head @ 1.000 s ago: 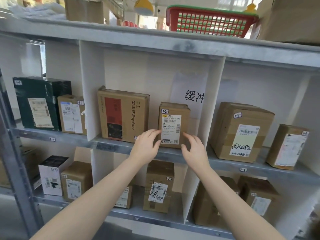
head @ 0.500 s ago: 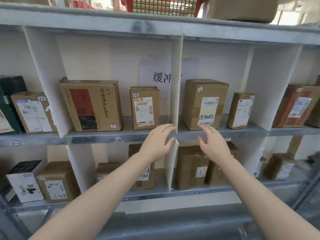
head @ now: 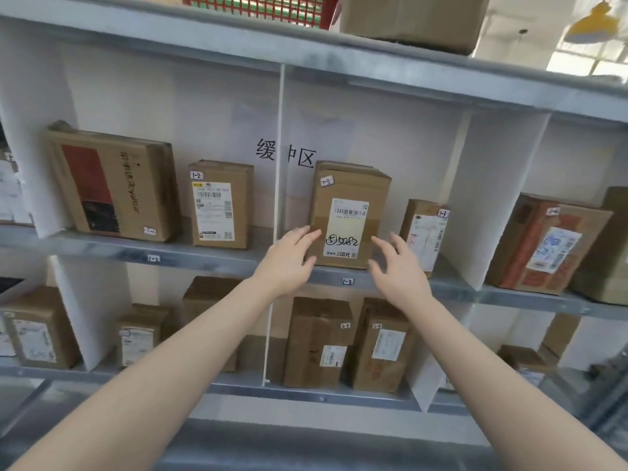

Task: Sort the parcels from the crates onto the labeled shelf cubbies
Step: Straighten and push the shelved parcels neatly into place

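Note:
A brown cardboard parcel [head: 350,212] tagged 1-3, with "5082" handwritten on its label, stands upright in the cubby marked 1-3 [head: 347,282]. My left hand [head: 289,256] reaches to its lower left corner with straight fingers touching or nearly touching the box. My right hand [head: 397,263] hovers just off its lower right edge, fingers spread and holding nothing. A smaller 1-3 parcel [head: 424,232] stands to the right in the same cubby. The 1-2 parcel [head: 217,205] stands in the cubby to the left.
A white divider [head: 278,164] separates cubbies 1-2 and 1-3. A large Royalstar box [head: 112,185] stands at the left, an orange-taped box [head: 547,246] at the right. Several parcels fill the lower shelf [head: 319,396]. A red basket [head: 258,8] and carton [head: 414,18] sit on top.
The view shifted right, from the 1-2 parcel toward cubby 1-3. Both hands moved right along the shelf and now flank the 5082 parcel.

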### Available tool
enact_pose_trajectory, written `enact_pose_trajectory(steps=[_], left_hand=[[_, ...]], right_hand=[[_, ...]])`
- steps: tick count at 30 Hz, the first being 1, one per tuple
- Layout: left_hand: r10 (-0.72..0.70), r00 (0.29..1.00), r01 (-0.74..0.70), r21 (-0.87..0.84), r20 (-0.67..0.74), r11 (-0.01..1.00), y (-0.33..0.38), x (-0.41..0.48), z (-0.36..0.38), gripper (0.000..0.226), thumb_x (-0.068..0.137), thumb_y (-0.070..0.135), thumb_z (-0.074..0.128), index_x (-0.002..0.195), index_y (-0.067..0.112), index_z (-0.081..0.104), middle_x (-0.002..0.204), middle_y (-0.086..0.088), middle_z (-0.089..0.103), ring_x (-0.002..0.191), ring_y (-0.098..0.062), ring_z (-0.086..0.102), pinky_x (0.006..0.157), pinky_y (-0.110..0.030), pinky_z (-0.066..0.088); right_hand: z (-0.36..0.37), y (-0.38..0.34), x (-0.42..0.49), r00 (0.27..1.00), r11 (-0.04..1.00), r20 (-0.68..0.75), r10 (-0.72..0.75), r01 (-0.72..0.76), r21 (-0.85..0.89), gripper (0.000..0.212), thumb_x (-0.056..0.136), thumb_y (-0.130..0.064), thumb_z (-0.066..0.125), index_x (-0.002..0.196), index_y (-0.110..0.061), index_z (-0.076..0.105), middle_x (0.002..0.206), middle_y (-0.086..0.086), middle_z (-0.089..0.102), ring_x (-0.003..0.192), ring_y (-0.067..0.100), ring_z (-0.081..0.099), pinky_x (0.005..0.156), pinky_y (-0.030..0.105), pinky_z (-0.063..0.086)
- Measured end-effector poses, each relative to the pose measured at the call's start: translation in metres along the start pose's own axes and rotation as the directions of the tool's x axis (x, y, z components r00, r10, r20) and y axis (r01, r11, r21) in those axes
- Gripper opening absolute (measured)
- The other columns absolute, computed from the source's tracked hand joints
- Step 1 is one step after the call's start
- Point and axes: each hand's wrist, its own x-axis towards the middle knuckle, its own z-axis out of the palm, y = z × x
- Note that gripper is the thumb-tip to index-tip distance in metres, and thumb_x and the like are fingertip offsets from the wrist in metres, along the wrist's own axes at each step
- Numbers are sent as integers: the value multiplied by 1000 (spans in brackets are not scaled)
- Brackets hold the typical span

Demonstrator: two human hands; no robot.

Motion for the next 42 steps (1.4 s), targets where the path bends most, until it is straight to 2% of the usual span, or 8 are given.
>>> enact_pose_trajectory(steps=[4,7,15,24,29,33,36,42], left_hand=[[-126,990,125,-20,-69,992,10,3,10,55,102,26,46,154,21,30,163,-2,21,150,-21,17,122,-41,18],[-146,988,146,12,-55,989,14,10,12,56,102,28,46,155,21,28,163,-1,21,149,-20,18,121,-40,17],[-183,982,185,52,-40,981,19,27,20,55,103,29,44,155,22,27,162,0,26,149,-19,21,122,-43,17],[-192,978,192,-2,-85,981,12,25,23,52,102,28,46,152,20,33,156,-3,34,143,-24,30,118,-41,25],[-123,989,118,-61,-87,991,29,4,45,45,103,27,46,148,24,40,152,3,39,141,-16,34,118,-36,30],[4,1000,-7,-95,-31,995,56,10,64,47,103,27,46,149,26,38,153,5,39,143,-13,30,120,-35,24],[52,999,-52,-115,-3,992,80,25,75,50,103,29,47,151,28,34,156,6,34,145,-12,27,121,-36,23],[97,995,-95,-122,10,988,125,62,92,52,103,32,45,153,30,30,162,4,23,150,-16,18,122,-39,17]], right_hand=[[0,13,14,998,997,44,-44,41,58,51,98,-40,47,148,-37,34,162,1,20,149,28,16,118,50,26],[-2,14,22,996,991,52,-73,67,116,51,100,-37,47,149,-32,34,161,4,22,147,26,23,117,43,25],[4,17,37,993,983,58,-102,91,161,51,100,-33,48,149,-28,35,155,1,36,143,20,33,115,39,29],[11,18,37,996,981,41,-78,70,182,49,99,-34,49,147,-30,38,155,0,35,142,20,35,112,37,33],[4,44,12,985,971,-73,-156,167,173,41,97,-25,52,138,-26,50,141,-4,51,130,15,47,106,33,39],[-12,74,-5,982,985,-148,-121,137,103,34,95,-21,54,129,-26,56,134,-6,56,126,15,46,99,30,41],[-28,100,-8,983,994,-173,-54,69,82,35,95,-21,55,129,-26,57,138,-5,52,128,16,42,101,28,36],[-51,130,11,992,975,-110,62,-37,220,40,98,-27,53,138,-33,51,155,0,35,144,20,29,115,43,28]])
